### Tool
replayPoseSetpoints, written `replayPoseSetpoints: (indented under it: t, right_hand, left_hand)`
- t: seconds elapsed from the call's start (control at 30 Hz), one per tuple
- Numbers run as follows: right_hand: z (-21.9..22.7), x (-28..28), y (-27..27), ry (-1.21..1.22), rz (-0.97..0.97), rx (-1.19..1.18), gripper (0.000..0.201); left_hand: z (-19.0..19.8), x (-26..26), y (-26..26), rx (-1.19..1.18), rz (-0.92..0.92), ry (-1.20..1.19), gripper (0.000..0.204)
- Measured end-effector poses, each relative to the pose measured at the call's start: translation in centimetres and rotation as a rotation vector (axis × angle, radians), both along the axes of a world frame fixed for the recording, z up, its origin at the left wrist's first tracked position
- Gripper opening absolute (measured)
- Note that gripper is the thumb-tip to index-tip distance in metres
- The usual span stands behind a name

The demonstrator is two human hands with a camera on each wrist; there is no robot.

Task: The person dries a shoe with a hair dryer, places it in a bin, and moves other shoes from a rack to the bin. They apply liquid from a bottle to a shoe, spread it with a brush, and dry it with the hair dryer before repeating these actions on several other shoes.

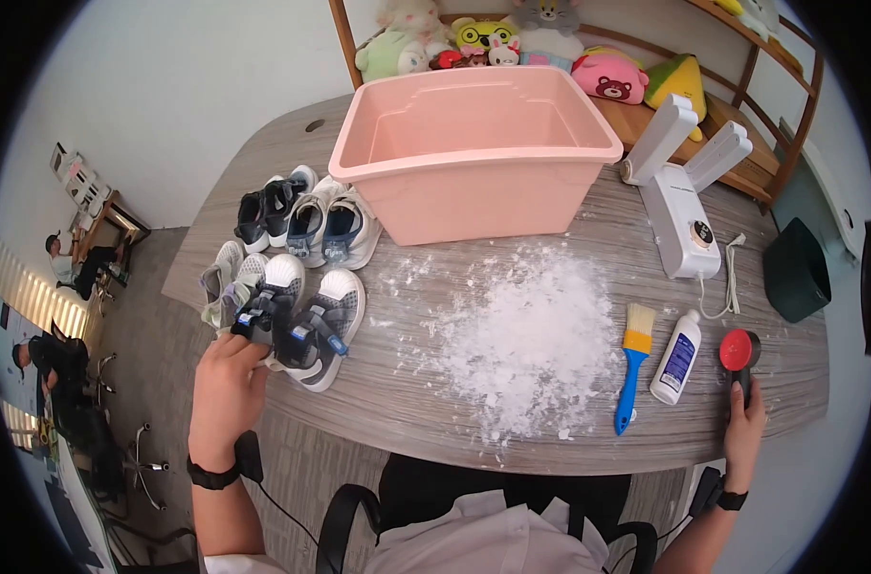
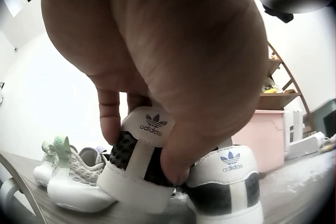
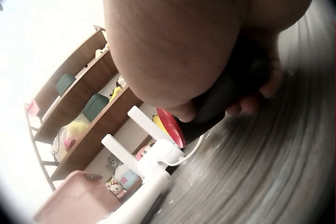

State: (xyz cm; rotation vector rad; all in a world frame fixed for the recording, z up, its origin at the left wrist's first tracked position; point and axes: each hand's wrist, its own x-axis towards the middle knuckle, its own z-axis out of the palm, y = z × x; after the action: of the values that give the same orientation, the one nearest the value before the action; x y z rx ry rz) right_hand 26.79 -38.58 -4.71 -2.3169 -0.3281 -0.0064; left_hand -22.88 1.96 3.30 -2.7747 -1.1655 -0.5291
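At the table's left front edge, my left hand pinches the heel of a small dark grey and white sneaker between thumb and fingers. The sneaker's heel is tilted, with a trefoil logo on its tab. Its mate stands just to the right. On the far right, my right hand holds the black handle of a tool with a round red face; the palm hides much of the handle in the right wrist view. A white bottle and a blue-handled brush lie left of that hand.
White powder covers the table's middle. Behind it stands a pink bin. More small shoes are lined up at left. A white two-armed device with a cord and a dark green bin are at right. Plush toys fill the shelf behind.
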Motion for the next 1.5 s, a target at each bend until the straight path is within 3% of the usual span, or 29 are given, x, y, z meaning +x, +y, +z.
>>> replayPoseSetpoints:
  t: [0.07,0.17,0.3,0.43,0.5,0.7,0.8,0.87,0.97,1.03,1.07,1.13,1.27,1.37,1.43,1.5]
  right_hand:
    - [-1.4,0.9,-0.6,-0.109,0.016,-0.083,0.047]
    - [1.4,-0.9,1.6,-0.106,0.099,-0.105,0.046]
    - [0.1,0.1,1.5,-0.204,0.114,-0.188,0.047]
    - [0.8,-0.9,2.3,-0.206,0.116,-0.136,0.045]
    - [0.6,-0.9,2.3,-0.219,0.125,-0.164,0.044]
    - [0.5,-1.2,2.6,-0.227,0.134,-0.160,0.043]
    - [2.3,-1.7,3.2,-0.177,0.129,-0.185,0.042]
    - [3.6,-2.4,3.3,-0.111,0.107,-0.160,0.042]
    - [5.2,-3.7,4.3,-0.273,0.114,-0.068,0.045]
    - [6.3,-6.3,6.3,-0.328,0.453,-0.001,0.047]
    - [6.3,-7.0,7.1,-0.330,0.451,-0.003,0.047]
    - [5.6,-7.6,8.4,-0.459,0.643,-0.219,0.044]
    - [4.1,-6.3,8.1,-0.381,0.659,-0.231,0.041]
    - [5.2,-6.1,7.4,-0.324,0.692,-0.211,0.041]
    - [6.1,-6.0,7.4,-0.248,0.678,-0.177,0.042]
    - [6.9,-6.4,8.1,-0.244,0.648,-0.114,0.042]
  left_hand:
    - [0.4,-0.3,0.0,-0.064,0.016,-0.007,0.021]
    - [0.8,-0.9,0.3,-0.074,0.041,-0.016,0.020]
    - [-0.1,-0.8,0.3,-0.127,0.014,-0.003,0.020]
    - [-0.1,-0.4,0.7,-0.162,-0.022,-0.015,0.022]
    - [-0.3,-1.0,1.2,-0.298,0.086,-0.149,0.026]
    - [-0.9,0.0,1.4,-0.275,0.039,0.001,0.033]
    - [0.2,0.3,0.3,-0.299,-0.024,-0.034,0.042]
    - [0.5,0.0,-0.8,-0.429,0.059,-0.187,0.060]
    - [1.9,1.6,-3.1,-0.491,-0.067,-0.093,0.076]
    - [1.6,2.5,-3.7,-0.529,-0.043,-0.089,0.073]
    - [1.6,3.0,-3.8,-0.505,-0.046,-0.054,0.071]
    - [1.2,3.7,-3.8,-0.464,-0.034,-0.047,0.057]
    - [1.1,3.6,-2.9,-0.483,0.017,0.034,0.044]
    - [1.6,4.2,-3.0,-0.549,-0.042,0.008,0.033]
    - [1.5,4.5,-3.4,-0.570,-0.203,-0.082,0.029]
    - [1.5,4.9,-3.6,-0.600,-0.214,-0.109,0.027]
